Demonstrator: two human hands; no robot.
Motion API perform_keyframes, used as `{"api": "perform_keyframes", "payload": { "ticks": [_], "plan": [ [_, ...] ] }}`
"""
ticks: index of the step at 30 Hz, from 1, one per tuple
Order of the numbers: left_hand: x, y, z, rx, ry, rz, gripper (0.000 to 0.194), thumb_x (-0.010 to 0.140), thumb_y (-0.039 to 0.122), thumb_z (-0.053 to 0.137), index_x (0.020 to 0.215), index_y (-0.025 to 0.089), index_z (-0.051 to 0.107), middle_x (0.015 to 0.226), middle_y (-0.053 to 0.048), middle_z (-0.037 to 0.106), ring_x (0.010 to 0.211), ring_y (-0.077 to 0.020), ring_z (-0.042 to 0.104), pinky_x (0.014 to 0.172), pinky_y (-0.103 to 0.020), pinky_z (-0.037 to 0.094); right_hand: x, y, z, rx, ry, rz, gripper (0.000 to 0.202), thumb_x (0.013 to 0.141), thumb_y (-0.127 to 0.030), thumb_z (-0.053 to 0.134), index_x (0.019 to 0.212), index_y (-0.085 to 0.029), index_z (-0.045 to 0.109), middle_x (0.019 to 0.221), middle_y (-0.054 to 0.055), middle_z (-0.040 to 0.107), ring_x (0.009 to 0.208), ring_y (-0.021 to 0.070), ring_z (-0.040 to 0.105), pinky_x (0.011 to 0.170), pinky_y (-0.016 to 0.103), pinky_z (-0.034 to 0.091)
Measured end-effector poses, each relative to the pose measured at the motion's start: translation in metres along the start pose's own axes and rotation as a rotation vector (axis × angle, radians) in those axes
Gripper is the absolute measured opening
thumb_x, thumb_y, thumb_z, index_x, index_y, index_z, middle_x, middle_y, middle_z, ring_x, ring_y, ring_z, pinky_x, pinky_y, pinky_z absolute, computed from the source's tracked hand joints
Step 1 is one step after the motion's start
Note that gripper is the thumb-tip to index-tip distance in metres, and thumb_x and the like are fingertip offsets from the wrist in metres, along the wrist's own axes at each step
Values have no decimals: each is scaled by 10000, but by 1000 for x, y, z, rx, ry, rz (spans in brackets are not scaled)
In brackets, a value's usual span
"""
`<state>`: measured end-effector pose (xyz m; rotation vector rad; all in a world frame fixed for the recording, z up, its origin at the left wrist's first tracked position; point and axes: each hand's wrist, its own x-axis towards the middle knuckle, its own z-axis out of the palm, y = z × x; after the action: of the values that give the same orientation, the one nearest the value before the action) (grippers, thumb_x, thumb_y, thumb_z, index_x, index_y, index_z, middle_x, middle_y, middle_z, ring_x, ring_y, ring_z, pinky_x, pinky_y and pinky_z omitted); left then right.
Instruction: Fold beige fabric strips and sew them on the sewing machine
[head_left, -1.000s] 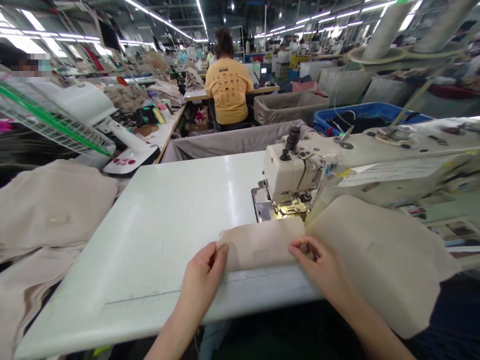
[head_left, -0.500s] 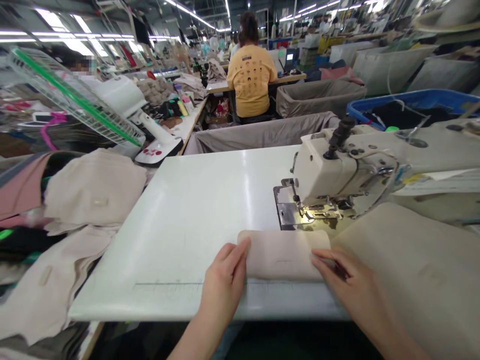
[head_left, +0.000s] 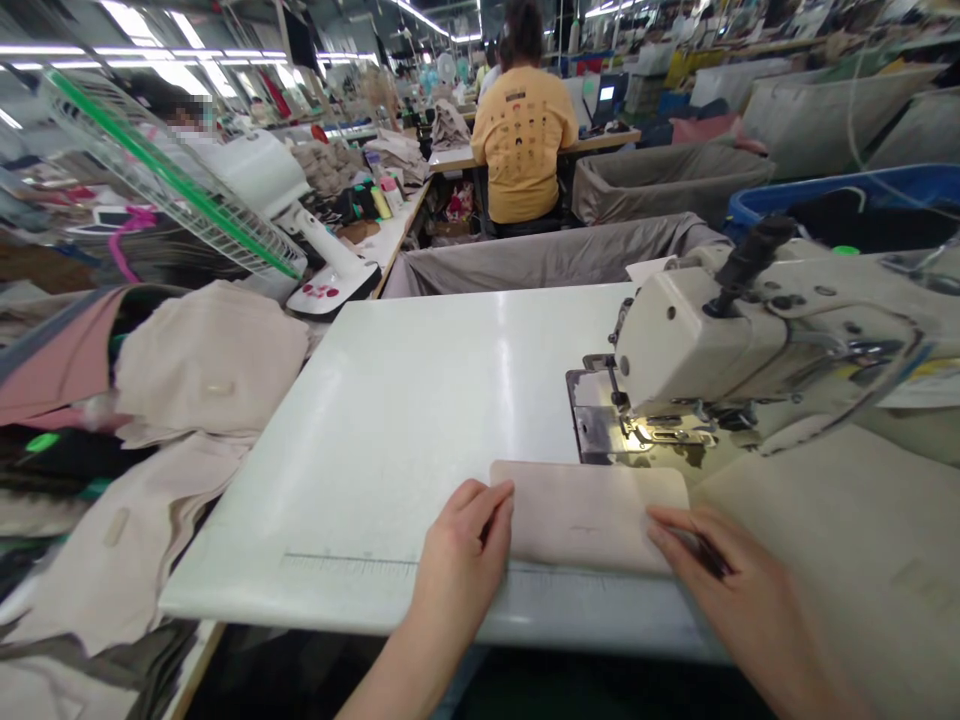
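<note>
A beige rectangular fabric piece with rounded corners lies on the white table, just in front of the sewing machine. My left hand pinches its left edge between thumb and fingers. At the right edge, my right hand has its fingertips closed on the same piece; a dark sliver shows beneath those fingers, too small to name. The metal needle plate sits beyond the fabric's far edge, lit near the presser foot. A small faint mark shows on the fabric's surface.
Beige cut pieces are piled left of the white table. A larger beige panel lies to the right. Behind are a tilted fan, a grey cloth-lined bin and a seated person in a yellow shirt.
The view has shifted slightly, so most of the scene sits further right or lower. Both hands keep hold of the fabric piece, which stays in about the same place before the machine.
</note>
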<state>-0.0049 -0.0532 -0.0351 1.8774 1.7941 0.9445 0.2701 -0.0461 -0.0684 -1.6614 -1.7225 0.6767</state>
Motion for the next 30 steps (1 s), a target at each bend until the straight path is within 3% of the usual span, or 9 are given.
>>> {"api": "perform_keyframes", "payload": {
  "ticks": [12, 19, 25, 30],
  "plan": [
    [0, 4, 0, -22, 33, -25, 275, 981, 259, 484, 1055, 184, 738, 837, -44, 631, 725, -153, 626, 698, -265, 554, -2, -3, -1, 11, 32, -2, 344, 906, -569, 599, 921, -270, 768, 978, 33, 742, 850, 228, 692, 719, 280, 546],
    [2, 3, 1, -7, 23, -29, 282, 979, 250, 489, 1079, 175, 742, 829, -43, 634, 726, -154, 632, 700, -265, 550, 1, 7, -2, -12, -1, -43, 323, 895, -562, 629, 939, -277, 776, 968, 23, 752, 811, 215, 703, 716, 265, 564],
    [3, 3, 1, -5, 11, -40, 293, 985, 260, 478, 1085, 177, 740, 838, -51, 637, 732, -159, 631, 708, -279, 554, 1, 9, 0, -11, 2, -23, 342, 896, -566, 623, 945, -267, 781, 1021, 40, 756, 920, 248, 712, 725, 275, 577],
    [4, 4, 0, -9, -3, -55, 299, 982, 264, 469, 1072, 179, 741, 834, -50, 636, 729, -160, 632, 699, -278, 556, 2, 5, -2, -7, -4, -25, 330, 889, -566, 628, 920, -274, 779, 966, 31, 759, 833, 231, 713, 691, 273, 575]
  ]
}}
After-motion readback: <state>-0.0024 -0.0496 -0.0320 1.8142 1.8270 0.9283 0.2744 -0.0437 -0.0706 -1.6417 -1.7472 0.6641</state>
